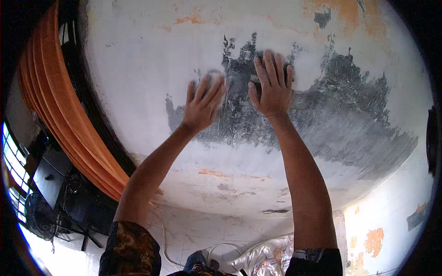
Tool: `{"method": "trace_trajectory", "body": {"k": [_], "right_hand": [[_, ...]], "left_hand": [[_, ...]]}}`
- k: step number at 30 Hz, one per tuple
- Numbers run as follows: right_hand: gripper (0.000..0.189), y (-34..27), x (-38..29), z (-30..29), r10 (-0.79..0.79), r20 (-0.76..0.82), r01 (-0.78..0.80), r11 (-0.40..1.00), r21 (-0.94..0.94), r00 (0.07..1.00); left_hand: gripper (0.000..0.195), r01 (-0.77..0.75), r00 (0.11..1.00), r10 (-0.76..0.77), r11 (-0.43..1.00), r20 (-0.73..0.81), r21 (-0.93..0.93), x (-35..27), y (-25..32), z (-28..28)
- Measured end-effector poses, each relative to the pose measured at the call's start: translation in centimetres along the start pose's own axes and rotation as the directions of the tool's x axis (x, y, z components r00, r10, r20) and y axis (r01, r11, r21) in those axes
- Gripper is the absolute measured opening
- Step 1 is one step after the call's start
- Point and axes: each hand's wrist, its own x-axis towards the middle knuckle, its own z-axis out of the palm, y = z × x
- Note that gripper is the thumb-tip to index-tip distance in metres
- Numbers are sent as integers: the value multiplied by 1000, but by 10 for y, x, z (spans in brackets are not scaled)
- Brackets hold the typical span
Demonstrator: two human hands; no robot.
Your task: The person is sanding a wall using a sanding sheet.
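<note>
Both my hands are raised against a white painted wall [138,86] with flaked paint and a broad dark grey bare patch [331,103]. My left hand [204,100] lies at the left part of this patch, fingers apart and blurred at the tips; I see nothing held in it. To its right, my right hand [274,86] rests flat on the patch, thumb out and fingers slightly spread. Something dark shows between its thumb and forefinger, but whether that is a thin sheet under the palm, a shadow or bare wall I cannot tell.
An orange curtain [74,103] hangs at the left by a dark frame. Beyond it stand a fan [40,215] and a barred window [15,162]. Below lie a silvery printed sack [266,257] and a pale hose or cable [165,238] on the tiles. Another wall [386,207] meets at the right.
</note>
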Motion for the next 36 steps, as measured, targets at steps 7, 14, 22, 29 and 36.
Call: {"method": "trace_trajectory", "body": {"k": [7, 14, 22, 29, 36], "right_hand": [[58, 2, -4, 1, 0, 33, 1, 1000, -12, 999], [59, 1, -1, 3, -7, 8, 7, 1000, 10, 1000], [59, 3, -3, 0, -7, 22, 7, 1000, -10, 1000], [59, -4, -4, 4, 4, 26, -5, 1000, 19, 1000], [61, 3, -3, -3, 10, 50, -9, 1000, -3, 999]], "left_hand": [[57, 46, 969, -70, 994, -238, -102, 73, -28, -35], [51, 61, 997, -65, 994, -50, -87, -6, -2, 6], [52, 29, 972, -43, 998, -232, -65, 87, -32, -35], [54, 103, 993, -107, 991, -45, -81, -9, -11, -1], [52, 51, 965, -68, 996, -252, -71, 78, -36, -37]]}}
